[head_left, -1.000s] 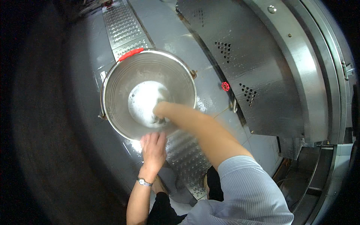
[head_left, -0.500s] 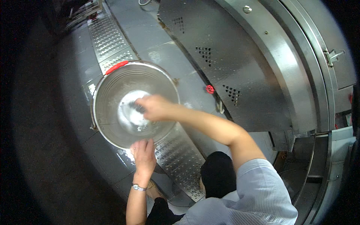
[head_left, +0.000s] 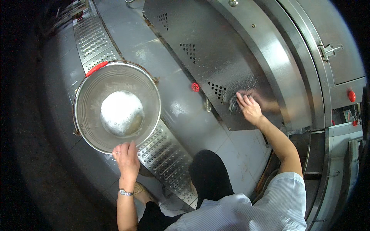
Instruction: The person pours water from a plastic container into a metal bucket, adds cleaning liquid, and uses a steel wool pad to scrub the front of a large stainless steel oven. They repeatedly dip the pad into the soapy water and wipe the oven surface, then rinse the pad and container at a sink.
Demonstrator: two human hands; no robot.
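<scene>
A large metal bucket [head_left: 86,129] stands at the left with white suds and water [head_left: 121,111] at its bottom. My left hand [head_left: 126,156] is closed over the bucket's near rim, and a metal-banded watch [head_left: 126,192] circles that wrist. Farther right, my right hand [head_left: 250,109] presses a grey, steel-wool-like scrubber [head_left: 234,103] against the stainless steel panel [head_left: 231,50]. Wet drops and streaks cover the panel around these fingers. The palm hides part of the scrubber.
A red valve knob [head_left: 195,87] sticks out beside the panel's lower edge, near a short hose [head_left: 208,105]. Perforated metal drain covers [head_left: 165,150] run along the wet tiled floor [head_left: 177,102]. A latch [head_left: 330,51] projects at the far right.
My right hand has come out of the bucket with the scrubber and moved right onto the steel panel. My left hand stays on the bucket rim. The view has shifted to the right.
</scene>
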